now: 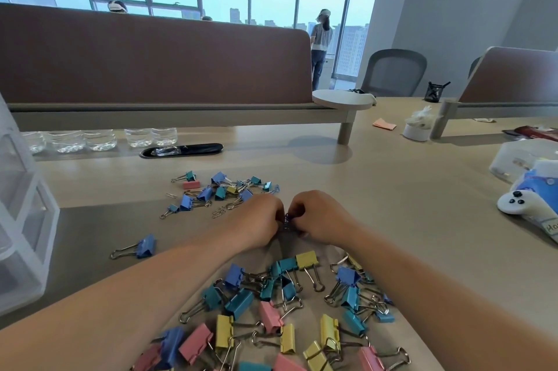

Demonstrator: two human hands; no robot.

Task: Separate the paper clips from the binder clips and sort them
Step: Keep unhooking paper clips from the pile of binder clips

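The counter (407,204), a pale matte wood-look top, carries everything. At the left edge of the frame stands a clear plastic drawer unit (18,219), possibly meant to receive sorted pieces, though nothing shows in it.

Across the bottom centre spreads the near heap (271,310): large binder clips with folded, painted bodies in pink, yellow, teal and blue and looped silver wire handles. It appears to hold binder clips only, so it reads as the sorted pile, kept close to the body and apart from the rest.

In the middle of the frame, left of centre, lies the far scatter (223,189) of smaller blue, teal and pink binder clips with thin bent-wire paper clips (219,213) loose among them; this looks like the unsorted stock.

Both hands meet just right of that scatter. The left hand (259,219) and right hand (320,216) have fingers curled inward, together pinching a small dark item (287,219), bluish and shiny; whether it is a tiny binder clip or linked paper clips is too small to tell. Two hands on so small a piece suggests prying things apart.

A lone blue binder clip (145,246) lies off to the left, well apart from both groups.
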